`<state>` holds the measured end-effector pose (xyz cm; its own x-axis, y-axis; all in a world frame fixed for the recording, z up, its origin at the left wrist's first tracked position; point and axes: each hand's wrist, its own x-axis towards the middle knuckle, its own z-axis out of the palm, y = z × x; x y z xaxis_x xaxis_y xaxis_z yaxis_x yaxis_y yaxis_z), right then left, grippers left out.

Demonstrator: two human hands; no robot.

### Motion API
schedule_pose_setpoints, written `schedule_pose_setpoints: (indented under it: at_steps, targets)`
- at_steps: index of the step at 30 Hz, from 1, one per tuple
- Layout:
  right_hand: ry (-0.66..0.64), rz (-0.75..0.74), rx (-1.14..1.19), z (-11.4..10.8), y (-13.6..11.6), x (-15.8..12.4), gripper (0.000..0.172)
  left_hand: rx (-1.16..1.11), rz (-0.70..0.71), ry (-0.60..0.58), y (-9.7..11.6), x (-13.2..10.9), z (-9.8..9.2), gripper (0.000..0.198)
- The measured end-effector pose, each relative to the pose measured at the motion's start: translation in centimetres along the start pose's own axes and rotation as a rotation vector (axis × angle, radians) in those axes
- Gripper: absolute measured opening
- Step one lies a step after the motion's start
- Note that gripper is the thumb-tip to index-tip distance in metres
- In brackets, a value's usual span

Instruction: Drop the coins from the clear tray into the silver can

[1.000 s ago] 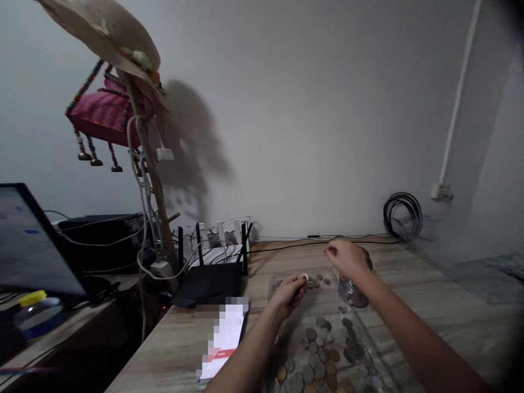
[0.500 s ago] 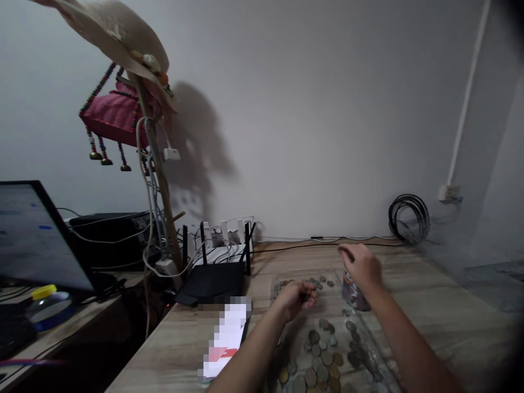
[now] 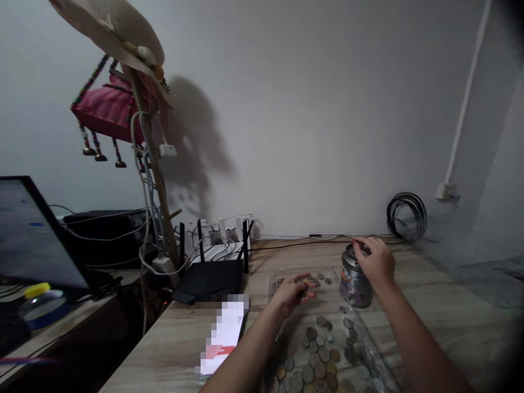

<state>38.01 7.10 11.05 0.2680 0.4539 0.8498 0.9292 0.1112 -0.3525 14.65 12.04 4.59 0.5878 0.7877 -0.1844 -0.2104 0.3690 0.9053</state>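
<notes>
Several coins (image 3: 317, 349) lie spread on a clear plastic sheet (image 3: 370, 355) on the wooden table (image 3: 442, 322). My left hand (image 3: 291, 292) hovers over the far coins with its fingers curled and pinched on a small coin. My right hand (image 3: 374, 263) rests on top of a small metal tin (image 3: 352, 284) standing at the sheet's right edge, fingertips pinched at the tin's lid. What those fingertips hold is too small to see.
A black router (image 3: 208, 275) with antennas and a tangle of cables stands at the left of the table, a paper (image 3: 223, 335) lies in front of it. A monitor (image 3: 28, 240), a hat stand with a pink bag (image 3: 107, 106), and a coiled black cable (image 3: 406, 215) are around.
My right hand moved right and down onto the top of the tin. My left hand shifted slightly over the far coins. The view swung a little.
</notes>
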Motion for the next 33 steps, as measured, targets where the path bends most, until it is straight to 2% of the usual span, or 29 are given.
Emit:
schedule_pose_setpoints:
  at_steps: [1, 2, 5, 7, 10, 13, 15, 16, 19, 21, 22, 23, 25, 28, 31, 33]
  targets:
    - [-0.011, -0.062, 0.065, 0.3, -1.4, -0.6, 0.025, -0.009, 0.013, 0.003, 0.0, 0.0, 0.0, 0.049]
    - [-0.075, -0.111, 0.139, 0.8, -2.7, -1.4, 0.024, -0.016, 0.023, 0.007, 0.1, 0.0, -0.1, 0.054]
    - [-0.427, -0.222, 0.311, 3.0, -5.5, -3.8, 0.021, -0.015, 0.052, 0.021, -0.1, 0.2, -0.3, 0.061]
    - [-0.589, -0.238, 0.379, 4.4, -6.1, -5.1, 0.022, -0.002, 0.074, 0.006, -0.2, 0.3, -0.4, 0.066]
    - [-0.692, -0.158, 0.444, 5.8, -5.6, -5.9, 0.017, 0.028, 0.088, -0.087, -0.2, 0.3, -0.2, 0.065]
    - [-0.737, -0.069, 0.455, 5.8, -5.1, -5.5, 0.011, 0.044, 0.053, -0.201, -0.1, 0.1, 0.1, 0.055]
    - [-0.689, -0.074, 0.439, 5.0, -5.1, -4.8, 0.012, 0.026, -0.002, -0.234, 0.1, -0.1, 0.2, 0.052]
    - [-0.620, -0.096, 0.421, 4.3, -5.1, -4.3, 0.014, 0.013, -0.039, -0.235, 0.1, -0.1, 0.2, 0.054]
    - [-0.282, -0.152, 0.307, 1.9, -3.8, -2.1, 0.018, -0.004, -0.114, -0.211, 0.0, -0.2, 0.0, 0.060]
    - [-0.100, -0.087, 0.164, 0.6, -1.8, -0.7, 0.019, 0.010, -0.125, -0.190, -0.1, -0.3, -0.1, 0.063]
    - [-0.061, -0.023, 0.079, 0.1, -0.5, -0.1, 0.019, 0.020, -0.125, -0.176, -0.2, -0.3, -0.1, 0.064]
    - [-0.064, 0.056, 0.010, -0.1, 0.8, 0.4, 0.019, 0.028, -0.126, -0.161, -0.3, -0.3, -0.1, 0.064]
    - [-0.151, 0.198, -0.031, -0.1, 3.2, 0.9, 0.019, 0.040, -0.139, -0.127, -0.4, -0.2, 0.0, 0.062]
    - [-0.294, 0.285, 0.064, 0.4, 5.4, 1.0, 0.019, 0.061, -0.147, -0.086, -0.5, -0.1, 0.0, 0.058]
    - [-0.315, 0.259, 0.027, 0.3, 5.2, 0.9, 0.017, 0.094, -0.125, -0.077, -0.6, -0.1, -0.1, 0.056]
    - [-0.232, 0.190, -0.045, -0.1, 4.0, 1.0, 0.019, 0.111, -0.103, -0.080, -0.5, -0.1, -0.1, 0.056]
